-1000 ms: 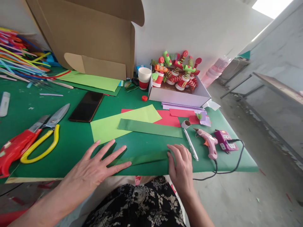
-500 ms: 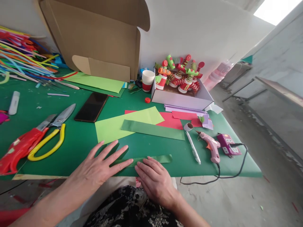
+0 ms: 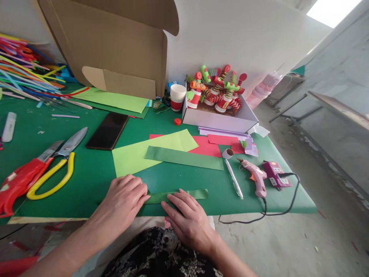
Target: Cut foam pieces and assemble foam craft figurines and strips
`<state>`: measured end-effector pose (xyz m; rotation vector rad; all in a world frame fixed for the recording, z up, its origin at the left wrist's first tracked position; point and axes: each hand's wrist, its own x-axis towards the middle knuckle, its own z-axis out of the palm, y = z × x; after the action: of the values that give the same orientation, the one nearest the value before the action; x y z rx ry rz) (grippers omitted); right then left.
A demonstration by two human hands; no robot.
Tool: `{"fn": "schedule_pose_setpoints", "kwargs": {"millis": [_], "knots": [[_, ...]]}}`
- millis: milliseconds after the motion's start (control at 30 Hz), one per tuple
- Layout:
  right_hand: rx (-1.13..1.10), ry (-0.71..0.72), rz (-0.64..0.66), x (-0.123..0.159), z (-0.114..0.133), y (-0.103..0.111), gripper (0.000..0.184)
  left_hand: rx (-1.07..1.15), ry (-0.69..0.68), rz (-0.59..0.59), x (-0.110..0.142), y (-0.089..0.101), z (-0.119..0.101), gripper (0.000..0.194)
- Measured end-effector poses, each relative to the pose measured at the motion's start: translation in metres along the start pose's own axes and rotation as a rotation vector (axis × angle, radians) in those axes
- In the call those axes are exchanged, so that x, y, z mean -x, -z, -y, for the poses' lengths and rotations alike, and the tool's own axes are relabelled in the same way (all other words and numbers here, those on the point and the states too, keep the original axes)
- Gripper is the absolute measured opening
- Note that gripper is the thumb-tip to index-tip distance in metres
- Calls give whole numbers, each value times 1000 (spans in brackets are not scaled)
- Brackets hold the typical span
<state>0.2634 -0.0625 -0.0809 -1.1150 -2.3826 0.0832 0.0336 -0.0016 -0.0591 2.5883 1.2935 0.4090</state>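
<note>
A narrow dark green paper strip (image 3: 193, 193) lies along the front edge of the green table (image 3: 95, 173). My left hand (image 3: 123, 202) has its fingers curled at the strip's left end, fingertips touching it. My right hand (image 3: 187, 219) lies flat on the strip's middle, fingers stretched out and pressing it down. Behind the strip lie a wider dark green strip (image 3: 184, 157), a light green sheet (image 3: 138, 152) and red paper (image 3: 206, 146).
Scissors (image 3: 52, 169) with red and yellow handles lie at the left, a black phone (image 3: 107, 130) behind them. A pen (image 3: 234, 180), pink glue gun (image 3: 253, 177) and purple plug (image 3: 275, 175) lie at the right. A white box (image 3: 219, 120) of paper figures, a cup (image 3: 176, 97) and a cardboard box (image 3: 115, 46) stand behind.
My right hand slid left along the strip from its right end to its middle. My left hand's fingers went from spread flat to curled at the strip's left end.
</note>
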Motion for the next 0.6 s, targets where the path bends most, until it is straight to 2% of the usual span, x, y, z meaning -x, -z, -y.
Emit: {"fn": "schedule_pose_setpoints", "kwargs": {"millis": [267,600], "knots": [[-10,-48,-11,2,2,0,33,-77,11,26,-5,0,-6,32],[6,-75,40,1,3,1,37,-187,11,55,-8,-1,-12,32]]}}
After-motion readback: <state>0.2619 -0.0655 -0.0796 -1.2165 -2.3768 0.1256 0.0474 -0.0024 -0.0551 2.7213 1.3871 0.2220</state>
